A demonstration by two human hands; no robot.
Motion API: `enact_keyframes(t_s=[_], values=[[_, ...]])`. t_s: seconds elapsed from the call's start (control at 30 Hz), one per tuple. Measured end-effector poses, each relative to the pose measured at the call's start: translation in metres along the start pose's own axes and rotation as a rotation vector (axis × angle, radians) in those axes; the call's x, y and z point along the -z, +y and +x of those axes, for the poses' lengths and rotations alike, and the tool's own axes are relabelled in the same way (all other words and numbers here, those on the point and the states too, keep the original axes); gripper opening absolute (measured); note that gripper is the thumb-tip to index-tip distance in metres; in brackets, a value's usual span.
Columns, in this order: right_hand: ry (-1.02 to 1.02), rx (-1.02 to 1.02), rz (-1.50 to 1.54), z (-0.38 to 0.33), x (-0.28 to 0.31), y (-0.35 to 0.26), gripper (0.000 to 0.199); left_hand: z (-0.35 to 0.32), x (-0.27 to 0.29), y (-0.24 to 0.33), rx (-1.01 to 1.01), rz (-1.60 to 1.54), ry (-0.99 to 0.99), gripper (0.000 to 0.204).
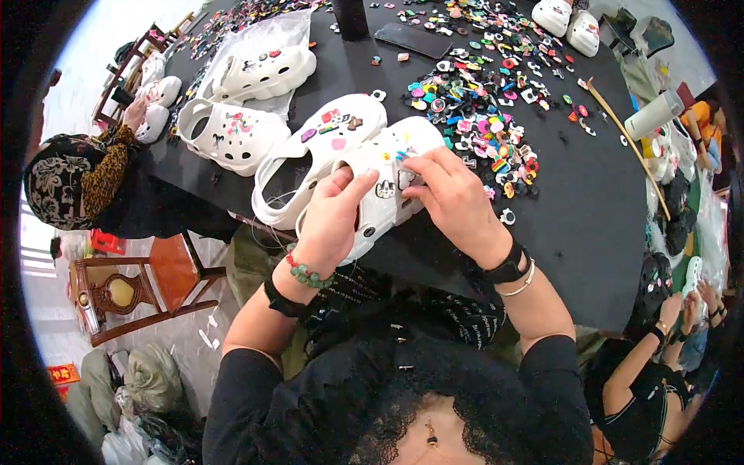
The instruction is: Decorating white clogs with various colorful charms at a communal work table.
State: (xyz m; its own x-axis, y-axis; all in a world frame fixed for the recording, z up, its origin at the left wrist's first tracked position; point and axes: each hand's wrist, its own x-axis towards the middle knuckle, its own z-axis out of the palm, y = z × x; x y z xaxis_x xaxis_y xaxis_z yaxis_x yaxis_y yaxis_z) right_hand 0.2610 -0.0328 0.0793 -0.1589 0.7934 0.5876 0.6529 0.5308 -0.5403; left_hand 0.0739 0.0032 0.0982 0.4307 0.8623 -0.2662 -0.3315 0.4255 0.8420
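Note:
A white clog [380,213] with holes in its upper is tilted between my hands at the table's near edge. My left hand [332,221] grips it by the opening, thumb over the rim. With fingers pinched, my right hand [457,201] presses a small pale shoe charm [405,179] against the upper; the fingertips partly cover it. Beside it sits a black-and-white charm [385,188], and small colourful ones are nearer the toe. Just behind lies another white clog [364,116] bearing several charms. Two more decorated white clogs, a nearer one [260,139] and a farther one [287,74], rest to the left.
Loose charms [480,132] spread over the black table [573,240]. Farther back are a dark flat case [413,40] and a black cylinder [350,19]. A wooden stick [629,147] lies along the right edge. Co-workers sit at left [66,182] and right [639,395]; a wooden chair [178,267] stands left.

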Motion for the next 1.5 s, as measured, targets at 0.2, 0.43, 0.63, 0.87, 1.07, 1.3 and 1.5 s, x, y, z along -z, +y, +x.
enact_keyframes(t_s=[0.2,0.43,0.63,0.87,1.07,1.3,1.5], values=[[-0.003,-0.024,-0.080,0.000,-0.001,-0.004,0.031,0.002,-0.002,-0.006,-0.015,0.021,0.045,0.030],[-0.053,-0.100,0.061,0.001,0.005,0.000,0.025,0.001,-0.010,-0.002,0.026,0.020,0.047,0.022],[-0.150,-0.112,0.102,0.006,0.012,0.002,0.028,0.003,-0.009,-0.005,0.048,0.098,0.066,0.029],[-0.164,-0.153,0.148,0.004,0.015,-0.005,0.039,0.005,-0.005,-0.010,0.013,0.036,0.065,0.025],[-0.057,-0.073,0.076,-0.001,0.004,-0.005,0.033,0.004,-0.005,-0.007,0.022,0.024,0.076,0.026],[0.013,-0.009,-0.082,-0.002,0.000,-0.011,0.017,0.006,0.000,-0.009,0.022,-0.048,0.035,0.027],[-0.015,0.152,-0.116,-0.004,0.003,-0.008,0.012,0.008,0.002,-0.007,0.010,-0.056,0.065,0.027]])
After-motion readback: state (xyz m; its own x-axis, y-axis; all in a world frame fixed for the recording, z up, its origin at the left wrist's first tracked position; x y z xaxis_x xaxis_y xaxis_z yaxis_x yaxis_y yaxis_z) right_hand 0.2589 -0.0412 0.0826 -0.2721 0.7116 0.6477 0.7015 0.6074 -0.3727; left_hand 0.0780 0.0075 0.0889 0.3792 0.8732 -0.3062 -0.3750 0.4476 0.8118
